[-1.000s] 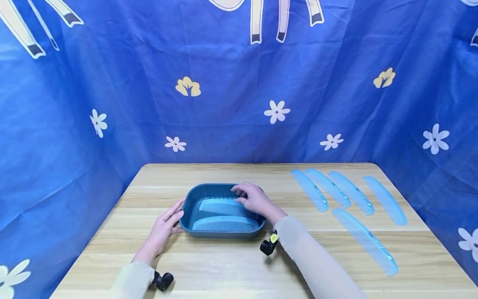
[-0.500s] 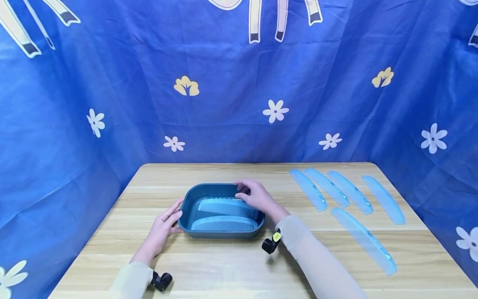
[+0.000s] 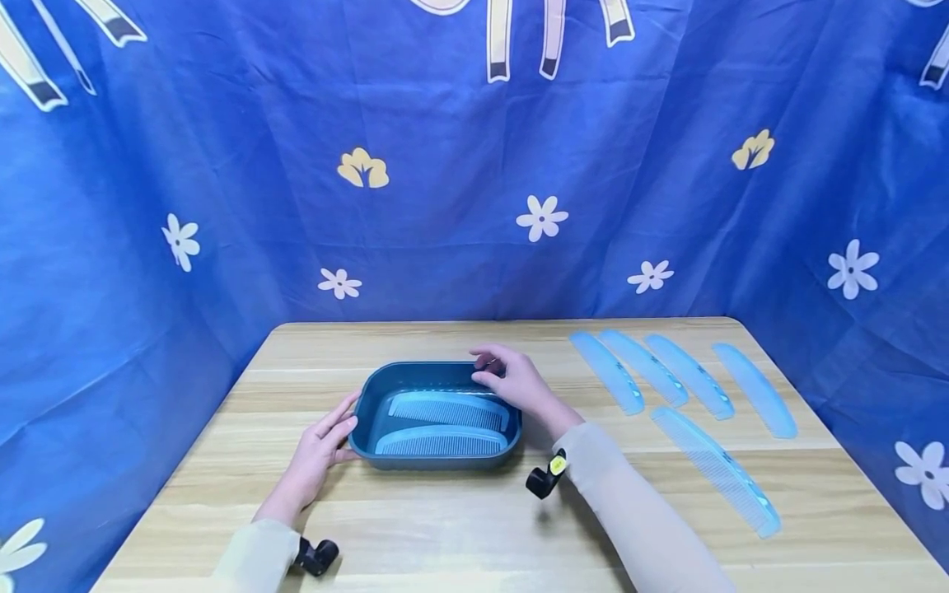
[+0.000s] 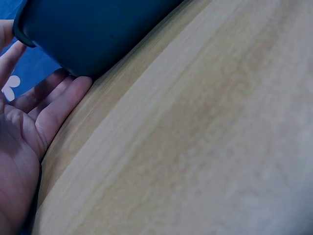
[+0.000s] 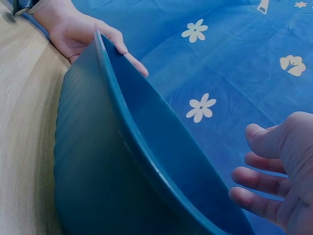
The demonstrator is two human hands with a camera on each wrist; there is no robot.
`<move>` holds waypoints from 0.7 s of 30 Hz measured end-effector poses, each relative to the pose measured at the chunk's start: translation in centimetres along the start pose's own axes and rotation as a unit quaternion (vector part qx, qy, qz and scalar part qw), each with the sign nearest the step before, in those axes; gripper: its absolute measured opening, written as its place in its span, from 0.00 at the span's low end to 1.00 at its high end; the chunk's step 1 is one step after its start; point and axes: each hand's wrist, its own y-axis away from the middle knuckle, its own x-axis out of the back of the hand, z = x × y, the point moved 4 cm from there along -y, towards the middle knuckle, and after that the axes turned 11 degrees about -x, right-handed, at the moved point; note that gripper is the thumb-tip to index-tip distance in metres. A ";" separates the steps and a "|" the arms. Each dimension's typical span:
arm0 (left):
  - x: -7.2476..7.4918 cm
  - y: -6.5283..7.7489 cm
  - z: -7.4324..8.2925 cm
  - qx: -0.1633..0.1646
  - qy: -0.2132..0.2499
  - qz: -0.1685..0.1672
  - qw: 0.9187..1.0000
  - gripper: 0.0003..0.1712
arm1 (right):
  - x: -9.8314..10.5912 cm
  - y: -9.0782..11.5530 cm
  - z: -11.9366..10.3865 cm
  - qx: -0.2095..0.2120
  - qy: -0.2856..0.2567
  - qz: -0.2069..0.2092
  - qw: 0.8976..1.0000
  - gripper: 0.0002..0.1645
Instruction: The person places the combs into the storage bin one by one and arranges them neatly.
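Two pale-blue combs [image 3: 441, 442] are laid side by side in a dark teal basin [image 3: 437, 463] at mid-bench [image 3: 415, 527], its left end touched by the extended fingers of the left hand [image 3: 315, 457]. Nothing is held by the right hand [image 3: 513, 380], poised loosely bent at the basin's far right. Five loose combs [image 3: 719, 467] are spread across the bench's right side. Loading, it appears, is partly done; a reach rightward for another comb seems called for, the basin best held steady meanwhile.

head: high, facing forward-down | wrist views: low, close | shared: basin [image 3: 437, 464]
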 end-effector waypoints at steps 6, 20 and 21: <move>0.0 0.0 -0.1 0.004 -0.003 0.003 1.000 0.32 | 0.7 0.1 0.7 -0.021 -0.022 0.019 0.999 0.20; 0.0 0.0 -0.2 -0.001 -0.003 0.000 1.000 0.31 | 2.9 0.6 1.6 -0.022 -0.094 0.063 0.993 0.19; 0.0 0.0 -0.2 -0.004 -0.003 0.000 1.000 0.31 | 3.0 0.6 1.6 -0.021 -0.092 0.065 0.993 0.19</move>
